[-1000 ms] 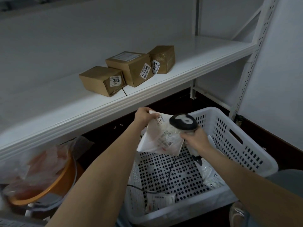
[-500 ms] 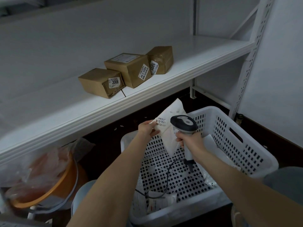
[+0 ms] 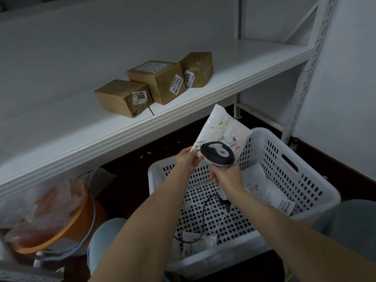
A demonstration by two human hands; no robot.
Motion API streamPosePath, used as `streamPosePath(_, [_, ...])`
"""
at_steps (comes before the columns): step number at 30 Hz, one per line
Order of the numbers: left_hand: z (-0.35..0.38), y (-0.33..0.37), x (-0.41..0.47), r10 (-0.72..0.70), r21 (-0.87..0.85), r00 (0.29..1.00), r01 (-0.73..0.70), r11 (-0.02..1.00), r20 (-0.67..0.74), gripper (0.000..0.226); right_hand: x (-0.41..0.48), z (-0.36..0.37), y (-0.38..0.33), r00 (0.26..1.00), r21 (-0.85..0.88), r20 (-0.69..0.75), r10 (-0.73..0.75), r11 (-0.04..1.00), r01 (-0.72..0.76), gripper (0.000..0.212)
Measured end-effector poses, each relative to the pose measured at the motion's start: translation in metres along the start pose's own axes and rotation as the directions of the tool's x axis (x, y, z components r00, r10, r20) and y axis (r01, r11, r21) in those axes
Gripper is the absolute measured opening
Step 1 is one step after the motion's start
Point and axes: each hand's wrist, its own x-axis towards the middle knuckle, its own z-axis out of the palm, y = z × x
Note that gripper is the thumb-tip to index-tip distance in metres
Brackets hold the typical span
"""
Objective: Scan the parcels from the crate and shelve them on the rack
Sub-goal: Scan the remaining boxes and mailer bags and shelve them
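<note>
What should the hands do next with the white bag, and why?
Probably lift the white bag onto the shelf beside the brown boxes: the left hand pinches it above the crate, and the right hand holds the scanner at its label.

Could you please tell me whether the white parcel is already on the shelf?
No, the left hand pinches the white parcel in the air over the crate, off the shelf.
</note>
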Motion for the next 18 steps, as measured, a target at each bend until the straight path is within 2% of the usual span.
streamPosePath(7, [0.002,0.001,-0.003,0.014,-0.016,1.0,-0.014,1.0,0.0,0.02,-0.009,0.007,0.002,1.0,-0.011,-0.018,-0.023,1.0,0.023,0.016])
streamPosePath(18, [0.0,0.006,-0.007,0.016,-0.02,1.0,-0.016,1.0,-0.004,0.013,-0.015,0.008,0.0,0.999,-0.019,-0.028,-0.024,1.0,0.023,0.017])
